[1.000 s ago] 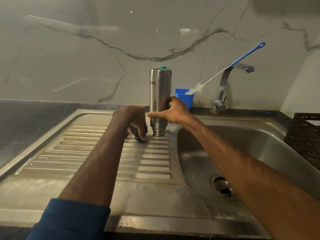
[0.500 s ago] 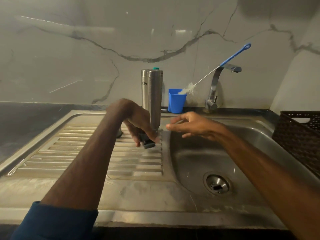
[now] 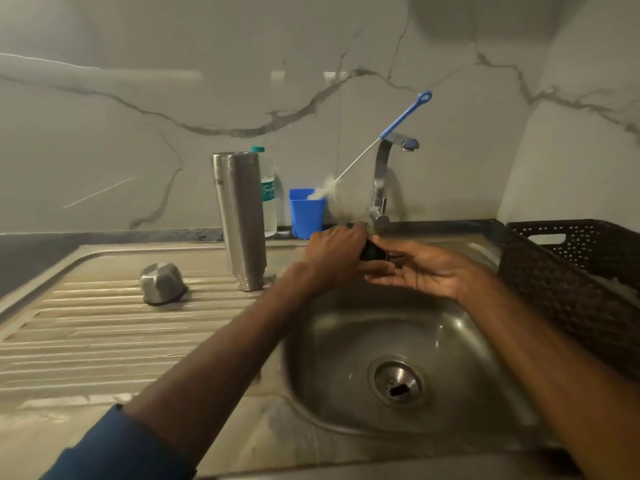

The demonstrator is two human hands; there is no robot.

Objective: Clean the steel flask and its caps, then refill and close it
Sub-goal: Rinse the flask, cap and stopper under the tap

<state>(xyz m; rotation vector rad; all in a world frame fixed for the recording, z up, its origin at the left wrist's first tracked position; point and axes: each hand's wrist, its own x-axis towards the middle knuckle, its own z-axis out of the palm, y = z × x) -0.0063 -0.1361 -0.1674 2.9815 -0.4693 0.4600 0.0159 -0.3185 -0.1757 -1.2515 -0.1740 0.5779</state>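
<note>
Home kitchen: steel sink [image 3: 450,327], tap [image 3: 381,181].

plastic bottle [image 3: 268,202] label "Su" (rest hidden), steel flask [image 3: 242,220] mark blurred

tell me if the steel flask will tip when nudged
Likely tippy: the flask stands tall and narrow on the ribbed drainboard. Its smooth, shiny steel wall is probably slippery to grip.

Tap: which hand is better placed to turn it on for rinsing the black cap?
Right, probably. The left hand grips the black cap over the sink basin; the right hand lies open, fingers straight, just below the tap.
</note>
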